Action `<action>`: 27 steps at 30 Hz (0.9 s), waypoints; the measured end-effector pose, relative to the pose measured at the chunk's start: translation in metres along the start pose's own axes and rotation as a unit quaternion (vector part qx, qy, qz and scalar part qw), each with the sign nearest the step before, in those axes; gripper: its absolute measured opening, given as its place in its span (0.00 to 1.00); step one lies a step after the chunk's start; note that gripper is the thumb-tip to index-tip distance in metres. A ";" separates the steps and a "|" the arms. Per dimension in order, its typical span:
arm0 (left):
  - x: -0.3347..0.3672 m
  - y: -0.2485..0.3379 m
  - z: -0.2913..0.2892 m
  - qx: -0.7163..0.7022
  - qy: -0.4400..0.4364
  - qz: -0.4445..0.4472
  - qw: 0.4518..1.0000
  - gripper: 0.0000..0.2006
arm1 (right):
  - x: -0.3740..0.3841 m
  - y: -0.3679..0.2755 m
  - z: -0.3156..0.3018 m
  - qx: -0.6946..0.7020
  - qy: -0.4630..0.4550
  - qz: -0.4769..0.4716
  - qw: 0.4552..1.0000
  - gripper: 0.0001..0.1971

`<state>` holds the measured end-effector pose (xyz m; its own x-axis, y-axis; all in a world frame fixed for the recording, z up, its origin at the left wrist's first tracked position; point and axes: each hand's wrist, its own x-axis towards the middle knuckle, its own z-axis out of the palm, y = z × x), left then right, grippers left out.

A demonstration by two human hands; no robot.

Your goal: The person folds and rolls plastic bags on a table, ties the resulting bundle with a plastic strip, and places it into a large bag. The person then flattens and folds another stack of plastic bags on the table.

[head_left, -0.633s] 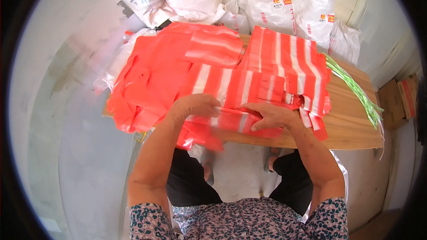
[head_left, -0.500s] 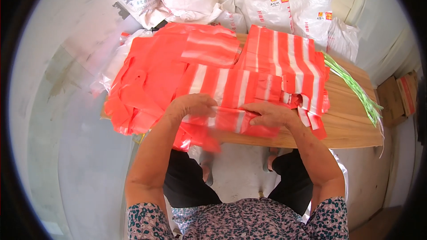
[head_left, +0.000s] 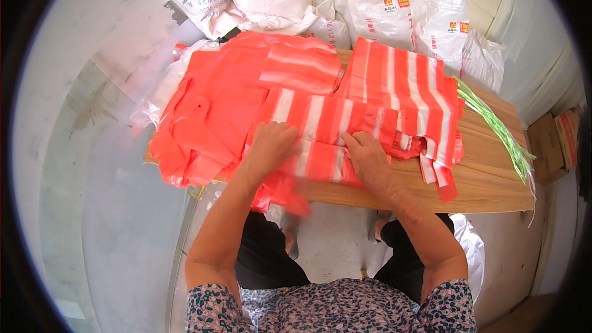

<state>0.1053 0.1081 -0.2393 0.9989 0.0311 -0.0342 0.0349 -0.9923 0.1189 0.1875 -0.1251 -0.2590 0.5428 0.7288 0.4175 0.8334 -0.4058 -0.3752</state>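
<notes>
A red-and-white striped plastic bag [head_left: 317,122] lies in front of me near the table's front edge, with a crease running across it. My left hand [head_left: 275,143] is curled over its left side, fingers closed on the plastic; the fingertips are partly hidden. At the crease farther right, my right hand [head_left: 370,157] pinches the film between thumb and fingers. Loose red plastic [head_left: 280,194] hangs over the front edge below my left hand, slightly blurred. To the left spreads a heap of red plastic bags [head_left: 203,111], and striped bags [head_left: 404,86] lie in a stack at the right.
The wooden table [head_left: 487,172] has its right end bare. Green plastic strings [head_left: 496,129] trail across that end and over its edge. Stuffed white sacks [head_left: 376,12] stand along the far side. Cardboard boxes [head_left: 549,148] are at the far right.
My right hand has turned and drawn its fingers from lying across the bag into a pinch at the crease. My left hand has shifted slightly away from me. The whole view has shifted a little.
</notes>
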 end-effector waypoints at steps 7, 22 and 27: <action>-0.026 -0.005 0.023 0.024 0.374 -0.030 0.927 0.12 | -0.032 -0.025 0.006 -0.082 0.048 -0.099 0.991 0.24; -0.081 -0.003 0.002 -0.008 0.282 -0.014 0.959 0.23 | -0.041 -0.026 -0.038 0.024 -0.150 -0.013 0.988 0.28; -0.093 0.035 -0.012 -0.028 0.141 0.129 0.981 0.29 | -0.052 -0.025 -0.061 0.079 -0.225 0.041 0.970 0.27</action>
<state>0.0143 0.0716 -0.2202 0.9435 -0.1797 0.2785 -0.2257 -0.9636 0.1431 0.1450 -0.1862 -0.2207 0.4767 0.8790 -0.0084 0.7443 -0.4087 -0.5282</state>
